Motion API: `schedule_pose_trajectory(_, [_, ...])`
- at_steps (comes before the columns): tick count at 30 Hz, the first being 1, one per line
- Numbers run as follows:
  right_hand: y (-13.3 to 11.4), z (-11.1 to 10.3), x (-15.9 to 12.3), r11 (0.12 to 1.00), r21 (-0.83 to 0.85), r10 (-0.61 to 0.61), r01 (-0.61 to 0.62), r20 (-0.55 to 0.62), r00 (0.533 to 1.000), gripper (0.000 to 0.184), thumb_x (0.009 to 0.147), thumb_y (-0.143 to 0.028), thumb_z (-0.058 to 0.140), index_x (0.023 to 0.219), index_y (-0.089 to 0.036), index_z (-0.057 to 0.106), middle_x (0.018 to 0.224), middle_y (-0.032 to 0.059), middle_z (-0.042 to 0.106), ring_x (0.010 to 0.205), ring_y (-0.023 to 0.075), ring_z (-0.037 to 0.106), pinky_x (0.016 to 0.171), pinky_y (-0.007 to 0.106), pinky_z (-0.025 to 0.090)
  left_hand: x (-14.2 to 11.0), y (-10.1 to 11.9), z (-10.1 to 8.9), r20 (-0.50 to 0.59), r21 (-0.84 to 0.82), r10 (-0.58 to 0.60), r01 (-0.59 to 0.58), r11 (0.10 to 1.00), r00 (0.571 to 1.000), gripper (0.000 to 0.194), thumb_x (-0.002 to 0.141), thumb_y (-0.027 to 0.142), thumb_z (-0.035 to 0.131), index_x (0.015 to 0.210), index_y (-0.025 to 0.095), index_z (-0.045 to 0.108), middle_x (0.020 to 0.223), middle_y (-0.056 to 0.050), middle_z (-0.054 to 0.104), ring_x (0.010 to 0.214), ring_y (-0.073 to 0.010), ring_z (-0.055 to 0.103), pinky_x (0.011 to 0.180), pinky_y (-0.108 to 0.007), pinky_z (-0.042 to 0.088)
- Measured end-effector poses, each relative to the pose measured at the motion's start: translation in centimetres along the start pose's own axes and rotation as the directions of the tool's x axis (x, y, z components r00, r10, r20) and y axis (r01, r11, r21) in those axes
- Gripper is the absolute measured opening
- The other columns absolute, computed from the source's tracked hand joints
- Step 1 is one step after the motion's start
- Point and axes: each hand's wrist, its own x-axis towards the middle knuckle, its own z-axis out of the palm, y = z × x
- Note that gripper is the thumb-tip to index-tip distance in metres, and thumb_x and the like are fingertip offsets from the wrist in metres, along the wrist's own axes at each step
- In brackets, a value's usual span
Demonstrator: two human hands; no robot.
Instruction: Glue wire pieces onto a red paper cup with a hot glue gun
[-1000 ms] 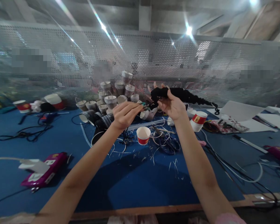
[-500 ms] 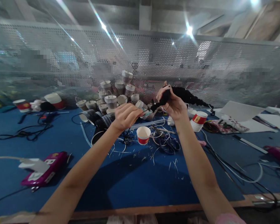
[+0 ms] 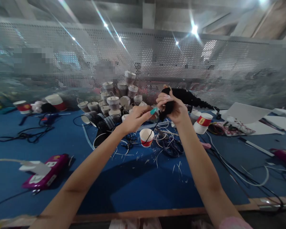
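In my right hand (image 3: 177, 109) is a black fuzzy bundle (image 3: 181, 94), with the fingers wrapped round its near end. Its thinner, knobbly tail stretches out to the right. My left hand (image 3: 137, 118) is pinched round a small teal tool (image 3: 153, 110), its tip close against the black bundle; what kind of tool it is cannot be made out. From the bundle a thin black strand (image 3: 153, 129) hangs down to a red and white paper cup (image 3: 146, 142), which stands upright below my hands.
Several small grey-and-white cups (image 3: 113, 103) with looped handles are stacked behind. White scraps and black cords (image 3: 169, 144) lie beyond the cup. A purple power strip (image 3: 47, 173) is at the left. More paper cups (image 3: 203, 123) and papers (image 3: 245, 113) are at the right.
My left hand has moved slightly right, closer to my right hand, and the teal tool now shows at its fingertips. The black strand now hangs down to the cup.
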Motion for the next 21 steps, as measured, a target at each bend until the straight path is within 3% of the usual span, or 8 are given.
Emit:
schedule_pose_trajectory(3, [0.2, -0.2, 0.1, 0.998, -0.052, -0.021, 0.021, 0.001, 1.0, 0.024, 0.084, -0.022, 0.052, 0.064, -0.02, 0.04, 0.058, -0.0069, 0.04, 0.051, 0.004, 0.041, 0.052, 0.015, 0.042, 0.2, 0.3, 0.2, 0.126, -0.159, -0.111, 0.131, 0.979, 0.986, 0.034, 0.083, 0.04, 0.042, 0.079, 0.014, 0.064, 0.073, -0.005, 0.066, 0.068, -0.0139, 0.059, 0.062, -0.025, 0.045])
schedule_pose_trajectory(7, [0.5, -0.5, 0.4, 0.995, -0.093, -0.048, 0.046, -0.02, 0.999, 0.027, 0.082, -0.026, 0.056, 0.062, -0.02, 0.04, 0.058, -0.007, 0.038, 0.051, 0.0039, 0.04, 0.052, 0.015, 0.04, 0.2, 0.8, 0.2, 0.106, -0.208, -0.186, 0.205, 0.956, 0.977, 0.024, 0.075, 0.03, 0.05, 0.082, 0.013, 0.066, 0.078, -0.006, 0.068, 0.074, -0.0163, 0.062, 0.066, -0.027, 0.048])
schedule_pose_trajectory(11, [0.6, -1.0, 0.7, 0.982, -0.171, -0.095, 0.085, -0.053, 0.994, 0.028, 0.081, -0.028, 0.059, 0.061, -0.02, 0.04, 0.058, -0.0068, 0.037, 0.05, 0.0044, 0.038, 0.051, 0.017, 0.039, 0.3, 0.6, -0.7, 0.131, -0.269, -0.279, 0.305, 0.913, 0.951, 0.026, 0.075, 0.025, 0.047, 0.089, 0.013, 0.065, 0.083, -0.007, 0.069, 0.078, -0.0168, 0.064, 0.07, -0.029, 0.05])
schedule_pose_trajectory(13, [0.6, -1.6, 1.0, 0.978, -0.168, -0.138, 0.126, -0.065, 0.988, 0.029, 0.081, -0.03, 0.058, 0.06, -0.02, 0.04, 0.057, -0.0065, 0.036, 0.05, 0.0051, 0.039, 0.051, 0.018, 0.039, 0.3, 0.1, -1.2, 0.266, -0.315, -0.323, 0.398, 0.862, 0.908, 0.029, 0.078, 0.028, 0.046, 0.098, 0.015, 0.062, 0.093, -0.007, 0.068, 0.083, -0.017, 0.064, 0.07, -0.028, 0.05])
schedule_pose_trajectory(16, [0.6, -2.4, 1.3, 0.973, -0.091, -0.223, 0.214, -0.103, 0.969, 0.03, 0.083, -0.03, 0.055, 0.059, -0.02, 0.039, 0.055, -0.0062, 0.036, 0.049, 0.006, 0.039, 0.049, 0.019, 0.04, 0.3, -0.6, -1.5, 0.551, -0.357, -0.271, 0.516, 0.779, 0.789, 0.029, 0.079, 0.034, 0.051, 0.102, 0.019, 0.059, 0.101, -0.007, 0.067, 0.09, -0.0171, 0.063, 0.074, -0.028, 0.05])
schedule_pose_trajectory(18, [0.5, -2.9, 1.5, 0.965, -0.04, -0.262, 0.259, -0.164, 0.951, 0.031, 0.087, -0.031, 0.049, 0.059, -0.02, 0.038, 0.054, -0.0062, 0.035, 0.047, 0.0062, 0.039, 0.046, 0.018, 0.04, 0.4, -0.8, -1.5, 0.645, -0.366, -0.186, 0.514, 0.776, 0.741, 0.022, 0.078, 0.034, 0.055, 0.09, 0.017, 0.063, 0.09, -0.007, 0.069, 0.085, -0.0162, 0.063, 0.074, -0.027, 0.05])
schedule_pose_trajectory(21, [0.1, -3.3, 1.5, 0.959, 0.028, -0.263, 0.28, -0.263, 0.928, 0.035, 0.092, -0.034, 0.036, 0.06, -0.02, 0.035, 0.052, -0.0064, 0.033, 0.043, 0.0059, 0.036, 0.043, 0.016, 0.038, 0.6, -0.8, -1.8, 0.614, -0.358, -0.168, 0.462, 0.811, 0.771, 0.024, 0.079, 0.033, 0.054, 0.068, 0.015, 0.063, 0.062, -0.003, 0.063, 0.064, -0.0117, 0.061, 0.065, -0.023, 0.048])
